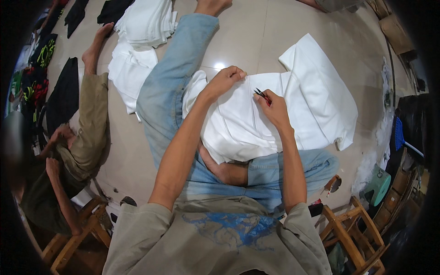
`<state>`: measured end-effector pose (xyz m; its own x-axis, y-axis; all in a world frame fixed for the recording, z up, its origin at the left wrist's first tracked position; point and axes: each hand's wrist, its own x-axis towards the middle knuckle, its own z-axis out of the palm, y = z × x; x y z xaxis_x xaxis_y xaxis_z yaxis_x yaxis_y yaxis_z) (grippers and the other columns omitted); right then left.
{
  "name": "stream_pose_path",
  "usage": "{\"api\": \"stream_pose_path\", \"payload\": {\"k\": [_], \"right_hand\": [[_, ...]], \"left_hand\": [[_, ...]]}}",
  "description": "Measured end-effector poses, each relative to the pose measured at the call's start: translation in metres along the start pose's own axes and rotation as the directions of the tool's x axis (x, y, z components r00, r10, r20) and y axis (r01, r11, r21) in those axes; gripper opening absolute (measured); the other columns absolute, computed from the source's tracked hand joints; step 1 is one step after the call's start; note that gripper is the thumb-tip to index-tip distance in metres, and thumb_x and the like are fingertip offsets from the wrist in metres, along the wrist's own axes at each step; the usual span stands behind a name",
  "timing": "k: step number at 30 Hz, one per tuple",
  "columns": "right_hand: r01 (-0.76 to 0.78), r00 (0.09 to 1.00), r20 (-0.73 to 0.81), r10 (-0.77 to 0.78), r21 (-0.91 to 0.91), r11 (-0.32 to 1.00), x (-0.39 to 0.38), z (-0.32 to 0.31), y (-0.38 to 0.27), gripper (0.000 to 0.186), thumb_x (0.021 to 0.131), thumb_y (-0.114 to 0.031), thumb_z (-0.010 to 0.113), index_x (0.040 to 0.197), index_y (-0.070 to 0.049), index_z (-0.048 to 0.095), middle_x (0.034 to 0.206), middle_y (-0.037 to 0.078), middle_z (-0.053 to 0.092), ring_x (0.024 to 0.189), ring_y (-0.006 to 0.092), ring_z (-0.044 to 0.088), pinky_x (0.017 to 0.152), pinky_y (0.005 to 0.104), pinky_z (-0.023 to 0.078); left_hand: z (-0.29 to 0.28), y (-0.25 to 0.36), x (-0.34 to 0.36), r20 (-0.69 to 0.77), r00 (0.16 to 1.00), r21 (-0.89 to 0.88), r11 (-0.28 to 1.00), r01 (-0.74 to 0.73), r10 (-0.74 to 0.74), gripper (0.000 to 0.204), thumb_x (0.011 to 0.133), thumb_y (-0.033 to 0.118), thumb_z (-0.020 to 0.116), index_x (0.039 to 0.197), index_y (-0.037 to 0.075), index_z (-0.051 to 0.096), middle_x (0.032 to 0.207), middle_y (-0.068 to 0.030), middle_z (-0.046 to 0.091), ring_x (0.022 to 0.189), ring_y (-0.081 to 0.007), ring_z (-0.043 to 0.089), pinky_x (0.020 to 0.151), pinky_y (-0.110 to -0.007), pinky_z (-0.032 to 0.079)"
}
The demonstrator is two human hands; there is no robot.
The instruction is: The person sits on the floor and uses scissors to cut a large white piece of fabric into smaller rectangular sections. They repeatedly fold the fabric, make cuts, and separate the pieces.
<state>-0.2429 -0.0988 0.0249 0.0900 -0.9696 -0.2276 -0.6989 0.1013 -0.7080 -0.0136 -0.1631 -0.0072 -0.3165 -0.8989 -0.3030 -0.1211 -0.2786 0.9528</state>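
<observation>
White cloth point(236, 121) with stitched seams lies across my lap and spreads over the floor to the right. At its far edge, my left hand point(228, 79) is closed, fingertips pinching the fabric near a seam. Small thread snips point(263, 96) with dark pointed blades and red on the handle are in my right hand point(276, 110), fingers wrapped round them. The blades point up and left over the cloth, a little apart from my left hand. Whether the tips touch the fabric I cannot tell.
Stacked white cloth pieces point(145, 23) lie beyond my left leg. Another person point(87, 123) sits at the left beside black cloth point(63, 96). A wooden stool point(355, 233) and a green plastic stool point(378, 185) stand at the right, near a blue brush point(399, 133).
</observation>
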Motion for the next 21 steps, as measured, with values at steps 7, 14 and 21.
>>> {"api": "stream_pose_path", "payload": {"k": [7, 14, 21], "right_hand": [[-0.15, 0.978, -0.02, 0.21, 0.635, 0.758, -0.007, -0.002, 0.026, 0.031, 0.102, -0.029, 0.071, 0.094, 0.001, 0.069, 0.076, -0.004, 0.058, 0.068, 0.0051, 0.045, 0.06, 0.0244, 0.037], [-0.03, 0.988, -0.105, 0.116, 0.604, 0.796, 0.007, 0.021, 0.063, 0.021, 0.103, -0.018, 0.069, 0.093, 0.0, 0.069, 0.081, -0.005, 0.061, 0.074, 0.0042, 0.052, 0.064, 0.0223, 0.043], [-0.109, 0.985, -0.048, 0.166, 0.57, 0.814, -0.003, 0.024, 0.048, 0.025, 0.106, -0.03, 0.065, 0.097, -0.007, 0.066, 0.073, -0.01, 0.047, 0.063, 0.0017, 0.037, 0.052, 0.0213, 0.028]], "left_hand": [[-0.018, 0.062, -0.087, -0.391, 0.904, -0.143, 0.958, -0.247, 0.175, 0.044, 0.111, 0.04, 0.047, 0.095, 0.003, 0.064, 0.095, -0.0028, 0.063, 0.09, -0.0131, 0.055, 0.087, -0.03, 0.044], [-0.115, 0.02, -0.403, -0.683, 0.722, 0.509, 0.635, 0.58, -0.112, 0.031, 0.101, 0.019, 0.06, 0.08, -0.003, 0.062, 0.075, -0.0176, 0.067, 0.07, -0.0238, 0.067, 0.068, -0.039, 0.051], [-0.081, 0.036, -0.497, -0.349, 0.865, 0.646, 0.576, 0.501, -0.361, 0.068, 0.096, 0.022, 0.069, 0.154, -0.001, 0.041, 0.149, -0.0263, 0.054, 0.132, -0.0422, 0.057, 0.114, -0.047, 0.044]]}}
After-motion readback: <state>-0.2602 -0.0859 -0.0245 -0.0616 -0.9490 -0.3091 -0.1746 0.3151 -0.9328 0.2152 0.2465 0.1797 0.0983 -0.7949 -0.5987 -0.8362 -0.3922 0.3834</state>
